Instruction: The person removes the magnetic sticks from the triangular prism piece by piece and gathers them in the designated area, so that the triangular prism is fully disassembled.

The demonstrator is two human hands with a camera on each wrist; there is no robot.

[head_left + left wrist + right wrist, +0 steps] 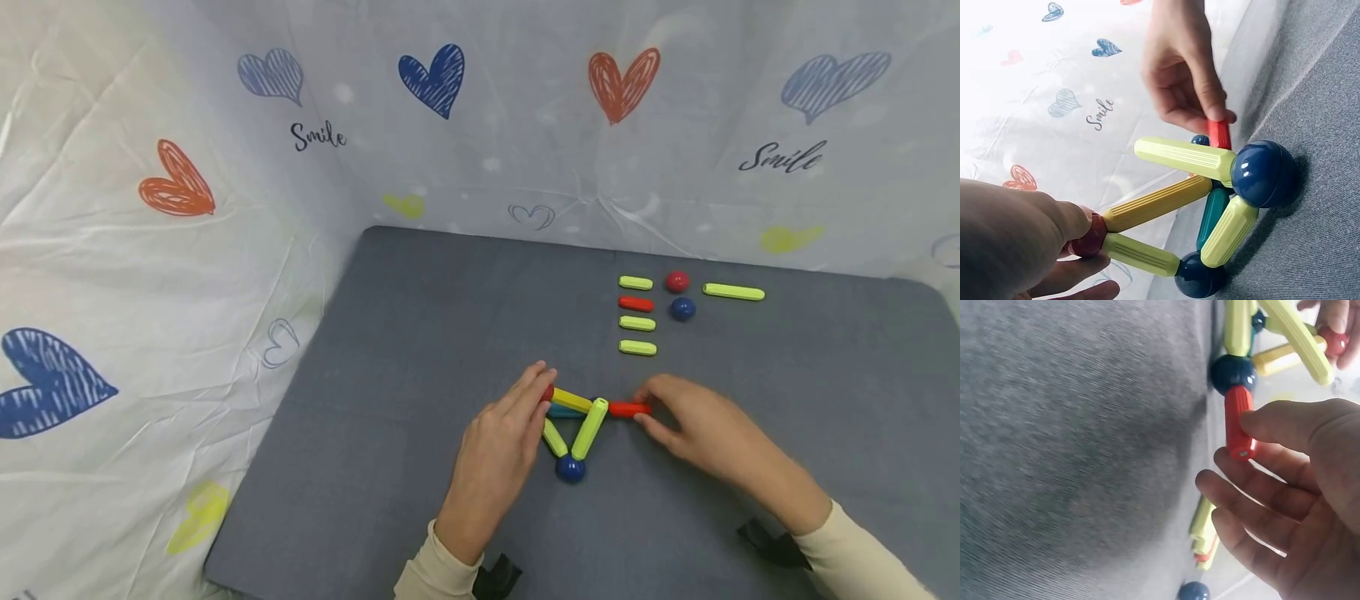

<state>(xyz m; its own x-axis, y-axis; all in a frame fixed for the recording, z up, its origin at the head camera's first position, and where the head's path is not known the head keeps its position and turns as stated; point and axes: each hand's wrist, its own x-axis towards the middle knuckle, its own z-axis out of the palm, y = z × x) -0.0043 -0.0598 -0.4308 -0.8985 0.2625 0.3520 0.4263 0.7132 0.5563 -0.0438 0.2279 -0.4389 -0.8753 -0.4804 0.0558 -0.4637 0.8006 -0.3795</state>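
Observation:
A frame of magnetic rods and balls stands on the table between the hands. My left hand [495, 454] pinches the red ball [1090, 237] at its raised corner. From that ball run a yellow rod [1157, 203] and a lime rod [1141, 254]. A teal rod [1212, 215] lies low between blue balls. Another lime rod [589, 429] slants up from the near blue ball [571, 469], its upper end free. My right hand [701, 429] pinches a short red rod [1239, 422] between thumb and fingers; the rod's other end meets a blue ball [1234, 374].
Behind the frame, several short rods lie in a column, lime ones [637, 323] and a red one [636, 304]. Beside them sit a loose red ball [677, 282], a blue ball [682, 309] and a longer lime rod [733, 292]. A printed sheet [525, 150] rises behind the grey table [420, 333].

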